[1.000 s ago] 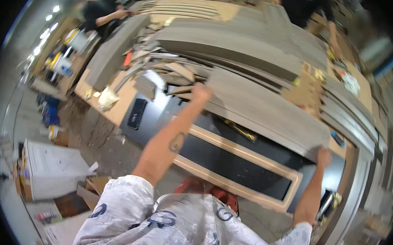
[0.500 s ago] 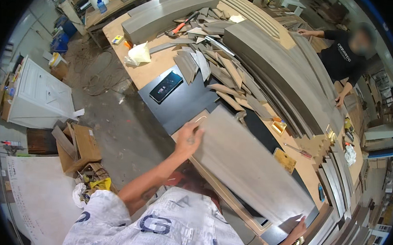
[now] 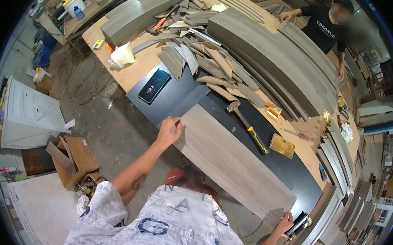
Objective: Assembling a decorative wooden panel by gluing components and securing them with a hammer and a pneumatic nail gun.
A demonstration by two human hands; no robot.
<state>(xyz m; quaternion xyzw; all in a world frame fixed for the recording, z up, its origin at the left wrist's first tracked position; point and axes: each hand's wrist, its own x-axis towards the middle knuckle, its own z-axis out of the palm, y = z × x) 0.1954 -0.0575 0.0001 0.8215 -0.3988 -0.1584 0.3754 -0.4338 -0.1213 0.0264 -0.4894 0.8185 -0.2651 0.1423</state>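
A long grey-brown wooden board (image 3: 234,164) lies slantwise in front of me, along the near edge of the bench. My left hand (image 3: 171,130) grips its left end, fingers curled over the edge. At the opposite end my right hand (image 3: 284,223) holds the corner, thumb and fingertips around the edge. Just beyond the board, a claw hammer (image 3: 249,128) with a black and yellow handle lies on a black panel (image 3: 161,103). Beside the hammer's handle is a small yellowish-brown block (image 3: 282,146). A phone (image 3: 155,87) rests on the panel past my left hand.
A heap of offcut strips (image 3: 215,55) covers the bench's middle, with a red-handled hammer (image 3: 163,19) beside it. Long boards (image 3: 274,59) are stacked behind. A co-worker (image 3: 324,29) stands at the far right. A cardboard box (image 3: 81,160) sits on the floor at left.
The board has come down toward me and lies lower, uncovering the claw hammer and the black panel. Both hands have kept hold of its ends. My view has shifted somewhat.
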